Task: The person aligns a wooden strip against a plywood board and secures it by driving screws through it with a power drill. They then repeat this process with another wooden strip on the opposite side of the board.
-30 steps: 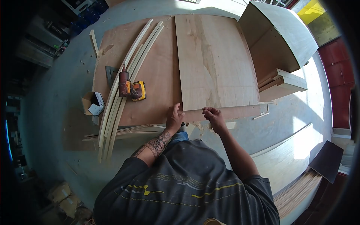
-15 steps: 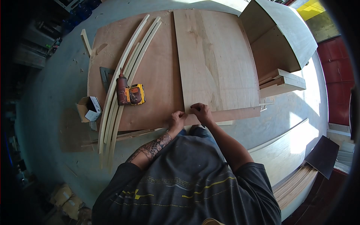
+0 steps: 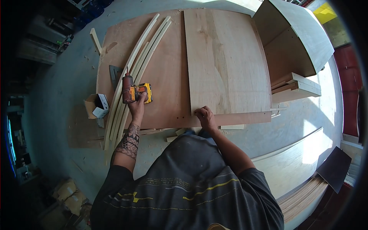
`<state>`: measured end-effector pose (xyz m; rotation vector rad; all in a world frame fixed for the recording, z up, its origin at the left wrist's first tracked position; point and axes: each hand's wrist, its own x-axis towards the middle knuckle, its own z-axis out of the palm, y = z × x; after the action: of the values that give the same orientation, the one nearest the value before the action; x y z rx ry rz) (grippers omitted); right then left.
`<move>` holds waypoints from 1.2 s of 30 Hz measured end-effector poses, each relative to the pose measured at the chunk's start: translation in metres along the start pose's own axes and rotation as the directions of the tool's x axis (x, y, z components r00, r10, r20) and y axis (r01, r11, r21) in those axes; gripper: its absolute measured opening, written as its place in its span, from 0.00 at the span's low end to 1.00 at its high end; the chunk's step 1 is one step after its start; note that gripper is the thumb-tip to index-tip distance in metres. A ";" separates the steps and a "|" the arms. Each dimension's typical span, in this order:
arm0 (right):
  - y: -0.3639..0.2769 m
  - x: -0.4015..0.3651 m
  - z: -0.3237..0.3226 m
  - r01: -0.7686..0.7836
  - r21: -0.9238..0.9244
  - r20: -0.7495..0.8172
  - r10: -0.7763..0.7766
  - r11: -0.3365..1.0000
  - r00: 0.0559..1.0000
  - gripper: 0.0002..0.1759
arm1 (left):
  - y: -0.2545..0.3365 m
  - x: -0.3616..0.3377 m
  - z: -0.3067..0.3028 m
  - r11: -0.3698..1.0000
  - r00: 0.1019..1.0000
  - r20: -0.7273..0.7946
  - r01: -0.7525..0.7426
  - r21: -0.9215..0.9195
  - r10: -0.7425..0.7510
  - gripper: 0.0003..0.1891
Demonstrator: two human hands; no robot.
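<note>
My left hand [image 3: 137, 106] is closed around the handle of a yellow-and-black cordless drill [image 3: 128, 89], which lies across pale wooden strips [image 3: 142, 63]. The drill's bit points away from me. At the near left corner of a light plywood panel [image 3: 230, 65], my right hand [image 3: 206, 118] rests with its thumb and fingers pinched together. Whatever those fingers hold, if anything, is hidden. Beneath the panel is a larger reddish-brown board [image 3: 165, 88], which shows to the left and along the near edge.
An open small carton [image 3: 91, 106] stands left of the strips, near a dark flat tool [image 3: 114, 74]. A curved wooden box [image 3: 291, 42] and stacked boards [image 3: 295, 86] sit on the right. More sheets [image 3: 291, 161] lie at lower right.
My left hand has moved left from the panel's corner and taken hold of the drill. My right hand stays at the corner. The view has shifted slightly.
</note>
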<state>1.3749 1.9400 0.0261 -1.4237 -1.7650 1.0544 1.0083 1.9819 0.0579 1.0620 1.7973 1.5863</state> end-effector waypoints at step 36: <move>0.016 -0.001 0.012 0.137 0.068 -0.037 -0.135 0.988 0.990 0.08 | 0.140 -0.091 0.065 0.698 0.356 0.702 -0.166 0.697 -0.617 0.18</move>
<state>1.3724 1.9378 0.0066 -1.2524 -1.7576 1.0056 1.1423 1.9462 0.1719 1.4533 1.4968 -0.1366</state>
